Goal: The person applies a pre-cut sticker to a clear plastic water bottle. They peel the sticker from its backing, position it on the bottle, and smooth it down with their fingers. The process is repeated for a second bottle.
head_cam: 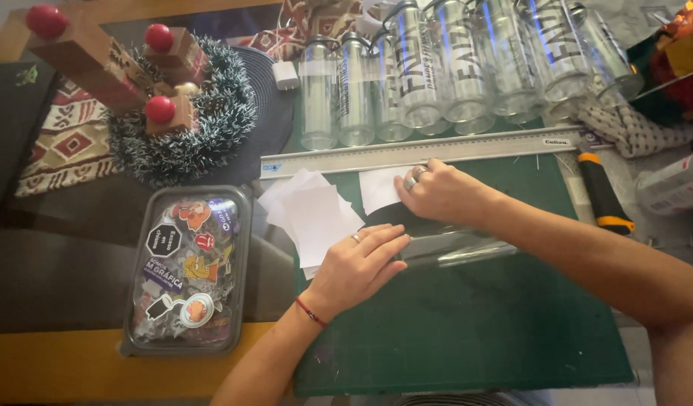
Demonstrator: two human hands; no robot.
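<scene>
Okay, both hands on a clear bottle (448, 244) lying on its side on the green cutting mat (467, 331). My left hand (358, 267) lies flat, fingers (384, 240) stretched out and pressed together on the bottle's dark end, nothing gripped, just pressing down. My right hand (440, 192) sits just past it, fingers (418, 174) curled over the top edge of the bottle, touching a white paper square (376, 188); I cannot tell if those fingers actually pinch anything. Rings on both hands, red string on the left wrist.

Left of my left fingers, touching distance, a loose stack of white paper sheets (313, 214). Just beyond my right fingers runs a long metal ruler (437, 150), and behind that a row of clear bottles (437, 68) with dark print. Right of my right arm, a black and orange knife (602, 192) lies beside the mat.

Well left of my left hand, a plastic box of stickers (187, 267) sits on the table (61, 361). Farther back, a tinsel wreath (185, 128) with wooden blocks and red balls.
</scene>
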